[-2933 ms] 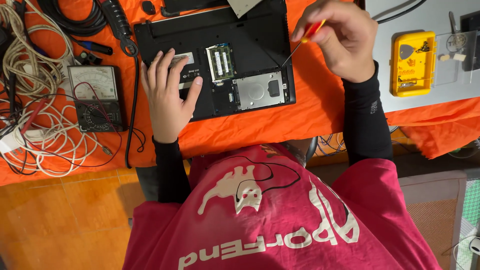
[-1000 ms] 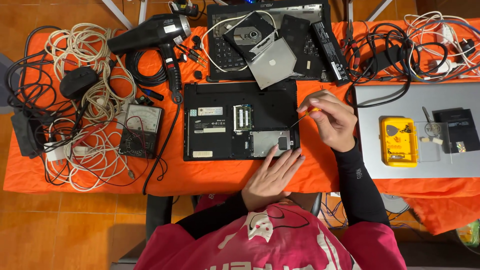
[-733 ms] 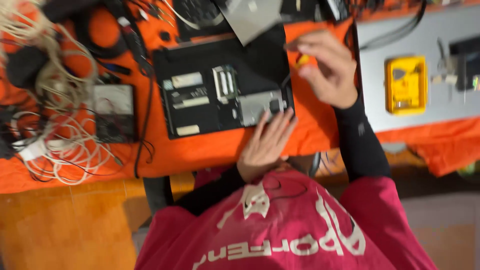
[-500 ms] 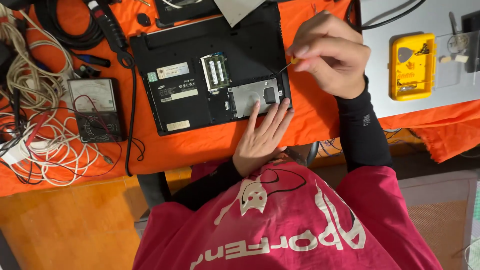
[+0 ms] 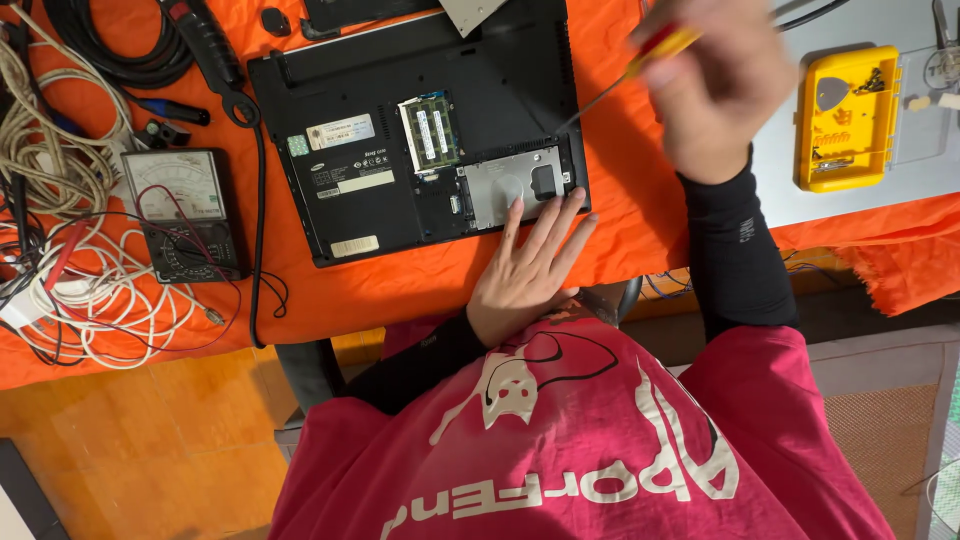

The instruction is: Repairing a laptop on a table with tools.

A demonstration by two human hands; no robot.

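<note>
Nearest you, your left hand lies flat and open, palm down, at the near edge of the table, holding nothing; its fingertips touch the near right corner of the upturned black laptop, right at the silver drive plate. That base is stiff and probably fairly heavy, so it should sit still under a light press. Brace it on the plastic shell by the edge, I'd say, not on the thin metal plate or the exposed memory sticks, which look fragile.

Farther out, your right hand is closed around a thin screwdriver with a red and yellow handle, held above the laptop's far right part. The shaft slants down towards the drive bay; being slim and hard, it could slip off a small screw, so grip it well up the handle.

Your right hand is motion-blurred, so the exact finger grip and where the tip lands are hard to make out. The laptop's far edge is partly covered by a grey piece cut off at the top. Left of the laptop sit a meter and tangled cables; to the right lies a yellow parts box.
</note>
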